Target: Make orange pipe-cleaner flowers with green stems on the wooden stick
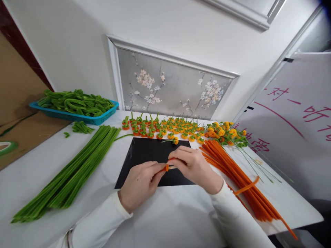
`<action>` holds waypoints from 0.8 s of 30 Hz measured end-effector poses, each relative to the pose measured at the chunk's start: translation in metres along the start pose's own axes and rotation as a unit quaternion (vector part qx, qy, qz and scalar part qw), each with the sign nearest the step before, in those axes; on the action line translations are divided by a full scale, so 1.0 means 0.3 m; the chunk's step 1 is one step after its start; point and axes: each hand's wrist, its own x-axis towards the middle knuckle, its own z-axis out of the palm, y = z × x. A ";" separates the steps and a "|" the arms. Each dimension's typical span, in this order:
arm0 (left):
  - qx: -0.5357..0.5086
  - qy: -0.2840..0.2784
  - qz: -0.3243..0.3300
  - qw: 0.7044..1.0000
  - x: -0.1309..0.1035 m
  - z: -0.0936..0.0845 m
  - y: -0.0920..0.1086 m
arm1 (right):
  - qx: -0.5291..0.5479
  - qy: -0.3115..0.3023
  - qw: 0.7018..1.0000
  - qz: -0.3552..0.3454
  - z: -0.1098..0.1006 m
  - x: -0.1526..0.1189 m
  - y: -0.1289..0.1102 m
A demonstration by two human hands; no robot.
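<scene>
Over the black mat (137, 155), my left hand (141, 181) pinches a short orange piece (167, 167) between thumb and fingertips. Facing it, my right hand (193, 165) is closed on the same orange piece, beside a thin pale stick that is partly hidden by the fingers. The fingertips of both hands almost meet. A small yellow-orange flower (175, 140) with a green stem lies at the mat's back edge. Right of my right hand lies a bundle of orange fuzzy stems (240, 175).
Green fuzzy stems (74, 168) lie at left, with a blue basket (99, 120) of green loops behind. Rows of small orange pieces with green tops (150, 132) line the table's back, beside yellow-orange flowers (221, 132). A whiteboard (292, 137) stands at right.
</scene>
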 end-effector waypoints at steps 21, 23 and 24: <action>-0.116 0.008 -0.026 0.993 -0.003 0.004 0.012 | 0.107 -0.158 0.973 0.126 -0.002 -0.009 0.081; -0.153 0.030 -0.045 0.987 0.000 0.006 0.002 | 0.114 -0.191 0.969 0.112 -0.002 -0.012 0.067; -0.171 0.040 -0.057 0.983 0.001 0.009 -0.005 | 0.116 -0.205 0.966 0.103 -0.001 -0.013 0.059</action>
